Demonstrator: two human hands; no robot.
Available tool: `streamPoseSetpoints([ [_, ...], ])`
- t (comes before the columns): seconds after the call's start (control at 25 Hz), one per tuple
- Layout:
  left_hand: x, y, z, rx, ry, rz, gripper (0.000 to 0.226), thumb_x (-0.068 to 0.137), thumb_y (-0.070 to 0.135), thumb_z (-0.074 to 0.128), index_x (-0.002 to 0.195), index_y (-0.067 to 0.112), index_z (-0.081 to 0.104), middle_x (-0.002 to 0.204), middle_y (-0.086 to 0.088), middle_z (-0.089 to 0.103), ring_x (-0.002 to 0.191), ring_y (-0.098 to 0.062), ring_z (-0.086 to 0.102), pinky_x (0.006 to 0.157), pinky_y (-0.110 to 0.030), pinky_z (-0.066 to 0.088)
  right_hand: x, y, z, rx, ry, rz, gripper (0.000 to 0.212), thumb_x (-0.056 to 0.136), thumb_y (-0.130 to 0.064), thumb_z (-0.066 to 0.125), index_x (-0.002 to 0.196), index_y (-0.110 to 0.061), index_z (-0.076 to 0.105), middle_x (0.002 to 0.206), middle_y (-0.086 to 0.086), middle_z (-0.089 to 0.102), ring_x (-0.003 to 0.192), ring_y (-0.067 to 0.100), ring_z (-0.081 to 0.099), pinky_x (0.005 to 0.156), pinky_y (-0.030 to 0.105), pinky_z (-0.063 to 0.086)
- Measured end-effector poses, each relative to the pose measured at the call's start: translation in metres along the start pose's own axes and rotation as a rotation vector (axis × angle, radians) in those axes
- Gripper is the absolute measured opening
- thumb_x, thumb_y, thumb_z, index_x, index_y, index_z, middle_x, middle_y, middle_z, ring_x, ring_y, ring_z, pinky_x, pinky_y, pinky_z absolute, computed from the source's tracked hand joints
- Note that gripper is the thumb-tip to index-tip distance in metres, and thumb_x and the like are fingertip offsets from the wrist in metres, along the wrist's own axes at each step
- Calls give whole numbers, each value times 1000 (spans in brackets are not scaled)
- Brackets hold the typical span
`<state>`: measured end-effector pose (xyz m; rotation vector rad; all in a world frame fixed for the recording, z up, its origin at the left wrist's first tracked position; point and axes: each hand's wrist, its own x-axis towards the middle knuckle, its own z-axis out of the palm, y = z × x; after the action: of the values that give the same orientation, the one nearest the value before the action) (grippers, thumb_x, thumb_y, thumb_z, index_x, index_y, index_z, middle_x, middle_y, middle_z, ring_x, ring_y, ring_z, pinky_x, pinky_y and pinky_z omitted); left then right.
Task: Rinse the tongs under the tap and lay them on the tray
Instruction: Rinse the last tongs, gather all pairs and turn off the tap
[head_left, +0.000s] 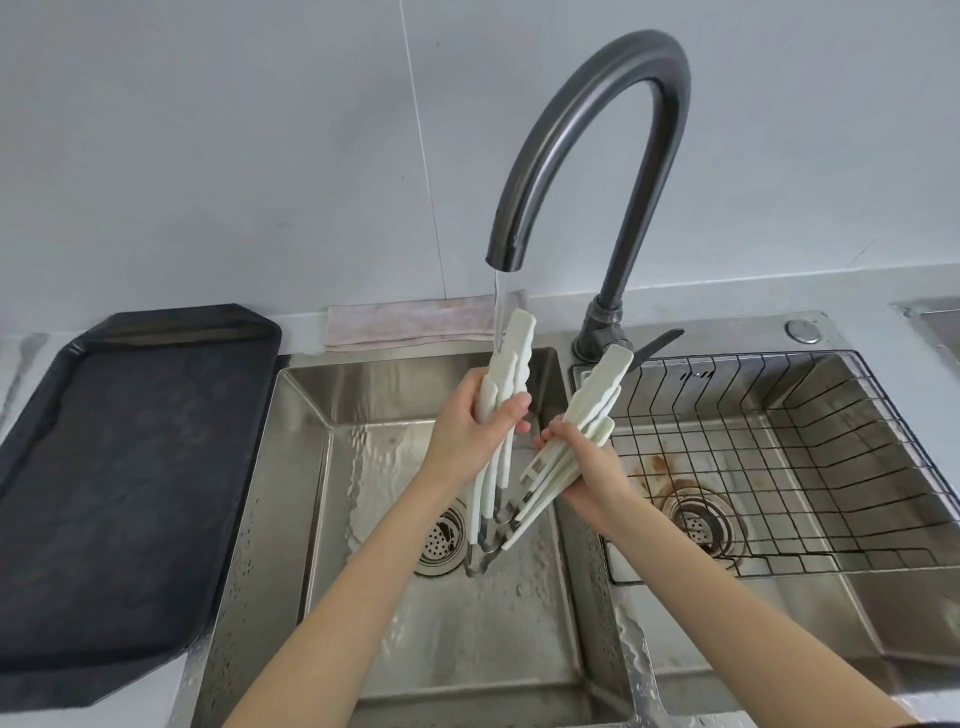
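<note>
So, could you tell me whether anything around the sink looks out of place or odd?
Only one thing: brownish rust-like stains on the right basin floor beside its drain, under the wire rack. Otherwise both hands hold white tongs under the running tap, and the dark tray sits squarely left.

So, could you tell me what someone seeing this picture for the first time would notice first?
Probably the tall dark tap arching over the left sink basin, with a thin stream of water falling onto white tongs. The left hand and right hand each grip a bundle of them over that basin. After that, the big black tray on the counter to the left and the wire basket in the right basin.
</note>
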<state>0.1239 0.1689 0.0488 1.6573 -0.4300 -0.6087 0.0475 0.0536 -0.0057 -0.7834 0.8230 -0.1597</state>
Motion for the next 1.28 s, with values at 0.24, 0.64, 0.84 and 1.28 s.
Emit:
streamPoseSetpoints([
  [0.24,9,1,11,72,205,-91,42,84,53,51,83,11,55,57,3,59,41,-1,57,55,-19,51,-7,1,6,-86,123,-104,15,88,-7,55,74,-10,52,60,4,53,59,17,53,64,33,47],
  [0.64,-18,-28,-5,-157,215,-202,15,85,41,55,90,27,59,90,2,72,68,-4,71,79,-28,54,-16,12,-7,-429,36,-166,6,86,-26,63,85,-21,60,79,2,66,83,20,63,93,45,49],
  [0.84,-22,-32,-16,-311,287,-285,21,87,37,54,95,18,60,83,-2,69,66,-11,69,74,-30,55,-20,-15,-16,-486,-2,-227,48,93,-48,40,129,-16,47,107,1,64,103,15,61,97,32,46],
  [1.28,-20,-32,-18,-444,320,-337,19,89,35,52,86,18,59,85,-6,67,77,-23,66,78,-33,53,19,-96,-23,-393,371,-447,31,97,-29,40,71,-19,53,76,1,58,67,7,55,71,22,50],
])
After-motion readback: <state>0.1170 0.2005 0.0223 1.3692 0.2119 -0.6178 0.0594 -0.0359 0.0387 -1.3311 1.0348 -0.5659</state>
